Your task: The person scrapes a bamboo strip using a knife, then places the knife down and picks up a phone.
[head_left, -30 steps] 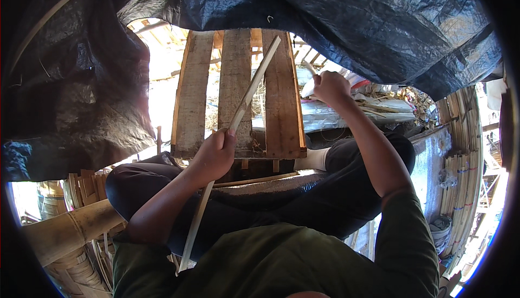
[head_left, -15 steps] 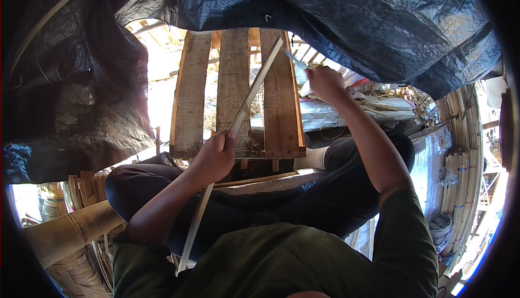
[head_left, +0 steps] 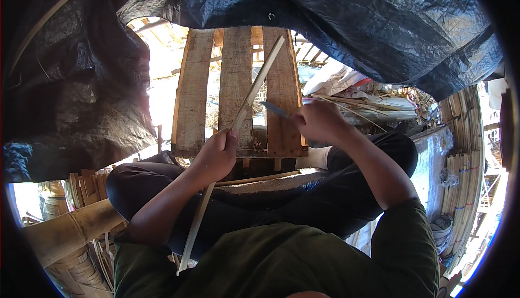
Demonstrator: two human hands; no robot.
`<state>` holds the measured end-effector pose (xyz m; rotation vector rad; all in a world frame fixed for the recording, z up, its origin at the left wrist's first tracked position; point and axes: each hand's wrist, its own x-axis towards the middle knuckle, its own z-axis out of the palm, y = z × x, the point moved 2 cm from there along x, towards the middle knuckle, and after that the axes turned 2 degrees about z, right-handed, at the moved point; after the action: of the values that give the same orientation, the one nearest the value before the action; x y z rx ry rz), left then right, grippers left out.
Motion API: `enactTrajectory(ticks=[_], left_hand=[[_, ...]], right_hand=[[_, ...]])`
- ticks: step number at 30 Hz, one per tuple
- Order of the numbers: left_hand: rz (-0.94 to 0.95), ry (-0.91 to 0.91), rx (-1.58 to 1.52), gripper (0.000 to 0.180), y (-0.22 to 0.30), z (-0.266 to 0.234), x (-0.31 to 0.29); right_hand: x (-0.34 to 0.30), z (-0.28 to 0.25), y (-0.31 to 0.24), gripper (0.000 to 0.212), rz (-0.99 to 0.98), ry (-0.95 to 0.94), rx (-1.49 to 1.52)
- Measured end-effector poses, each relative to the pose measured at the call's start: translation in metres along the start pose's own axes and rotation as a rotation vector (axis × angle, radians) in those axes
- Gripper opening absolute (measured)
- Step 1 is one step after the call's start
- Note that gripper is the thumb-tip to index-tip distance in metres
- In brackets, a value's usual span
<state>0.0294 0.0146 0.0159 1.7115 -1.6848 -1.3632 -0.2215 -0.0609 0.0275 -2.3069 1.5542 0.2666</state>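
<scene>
A long pale strip, seemingly split bamboo (head_left: 262,76), slants from my lap up over the wooden slats. My left hand (head_left: 215,151) is closed around its middle, thumb on top. In my right hand (head_left: 323,122) is a knife (head_left: 275,109), gripped by the handle, which my fingers hide. The blade points left, close to the strip and apart from it, over the right-hand slat. Beneath both lies a slatted wooden board (head_left: 234,89) made of three planks with gaps between them.
Dark plastic sheeting (head_left: 379,22) hangs across the far side and the left. A thick bamboo pole (head_left: 76,226) lies by my left knee. Bundled strips (head_left: 460,190) stand at the right, and loose sticks (head_left: 357,103) lie beyond my right hand.
My right hand has come nearer and to the left, bringing the knife down from the strip's far end to beside its middle. The left hand holds the strip almost unmoved.
</scene>
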Motion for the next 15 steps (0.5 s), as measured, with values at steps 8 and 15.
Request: enactTrajectory(ticks=[8, 15], left_hand=[[0.027, 0.02, -0.009, 0.037, 0.001, 0.001, 0.001], [-0.019, -0.001, -0.026, 0.037, 0.001, -0.004, -0.002]], right_hand=[[0.037, -0.006, 0.072, 0.041, 0.343, 0.276, -0.061], [-0.017, -0.021, -0.031, 0.037, 0.055, -0.245, 0.277]])
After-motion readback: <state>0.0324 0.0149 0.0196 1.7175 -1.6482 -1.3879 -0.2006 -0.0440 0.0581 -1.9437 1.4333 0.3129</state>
